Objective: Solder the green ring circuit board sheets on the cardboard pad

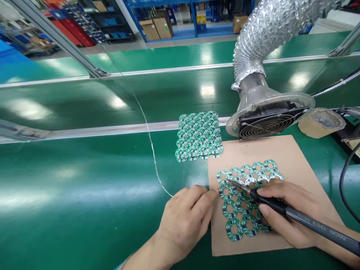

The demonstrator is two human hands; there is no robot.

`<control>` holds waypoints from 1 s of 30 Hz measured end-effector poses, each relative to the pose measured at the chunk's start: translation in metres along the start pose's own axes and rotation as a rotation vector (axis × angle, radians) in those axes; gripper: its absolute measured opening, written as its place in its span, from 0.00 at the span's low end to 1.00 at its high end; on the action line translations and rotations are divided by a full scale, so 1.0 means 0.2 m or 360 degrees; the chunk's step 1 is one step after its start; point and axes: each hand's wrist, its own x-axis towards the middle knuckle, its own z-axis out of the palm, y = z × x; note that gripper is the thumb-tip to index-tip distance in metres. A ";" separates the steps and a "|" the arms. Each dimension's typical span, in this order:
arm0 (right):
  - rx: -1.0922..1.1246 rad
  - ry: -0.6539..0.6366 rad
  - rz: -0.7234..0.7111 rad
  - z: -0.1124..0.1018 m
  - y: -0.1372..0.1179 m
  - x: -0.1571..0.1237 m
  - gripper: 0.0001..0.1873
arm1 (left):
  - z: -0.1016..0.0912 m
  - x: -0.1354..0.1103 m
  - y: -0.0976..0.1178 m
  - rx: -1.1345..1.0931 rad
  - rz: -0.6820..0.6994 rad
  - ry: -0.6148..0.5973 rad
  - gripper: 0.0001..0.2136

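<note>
My right hand [287, 213] grips a black soldering iron [309, 223] like a pen. Its tip touches the upper left part of a panel of green ring-shaped circuit boards [242, 204]. That panel lies on a brown board [253, 157]. My left hand [187, 221] rests at the brown board's left edge with its fingers curled together. It pinches a thin solder wire [152, 150] that runs up and away across the green table [84, 195].
A second panel of green circuit boards [199, 135] lies just beyond the brown board. A fume fan [267, 120] on a silver hose [264, 33] hangs over the board's far edge. A roll of tape [320, 122] and black cables [344, 176] are at the right.
</note>
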 end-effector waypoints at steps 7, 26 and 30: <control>0.0158 -0.0016 0.0011 0.02 0.01 -0.01 0.14 | -0.01 0.01 0.02 0.0088 0.0138 0.0036 0.07; 0.0091 -0.0083 -0.0102 0.03 0.01 0.01 0.15 | -0.01 0.03 0.05 0.0203 0.0256 -0.0057 0.09; 0.0121 -0.0063 -0.0135 0.03 0.01 0.00 0.16 | -0.01 0.03 0.05 0.0179 0.0228 -0.0040 0.08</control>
